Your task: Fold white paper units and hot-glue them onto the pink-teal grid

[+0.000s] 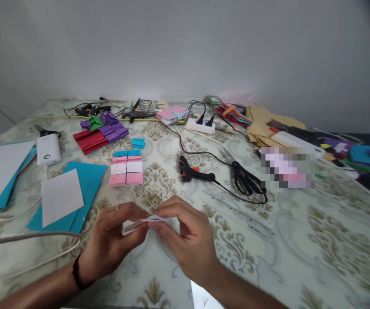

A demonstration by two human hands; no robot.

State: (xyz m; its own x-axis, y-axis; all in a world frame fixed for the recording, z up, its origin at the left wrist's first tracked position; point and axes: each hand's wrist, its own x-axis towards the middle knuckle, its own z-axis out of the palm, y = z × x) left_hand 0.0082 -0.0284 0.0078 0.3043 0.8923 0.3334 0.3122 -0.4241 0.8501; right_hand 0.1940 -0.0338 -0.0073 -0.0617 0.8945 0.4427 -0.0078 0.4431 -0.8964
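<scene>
Between my two hands is a small folded piece of white paper (136, 224), seen nearly edge-on above the table. My left hand (115, 227) pinches its left part between thumb and fingers. On the other side my right hand (186, 234) pinches it close to the middle, so the fingertips almost meet. Just beyond the hands lie stacked folded paper pieces (126, 168) in pink, white and blue. A single folded blue piece (138, 143) rests behind them. Under my right forearm a white sheet (204, 296) shows partly.
A black glue gun (193, 169) with a trailing cord, scissors (244, 174) and a clear ruler (239, 216) lie ahead on the right. Blue sheets (91, 180), a white square (62, 197) and a white power bank (49, 149) are on the left. A power strip (200, 125) sits behind.
</scene>
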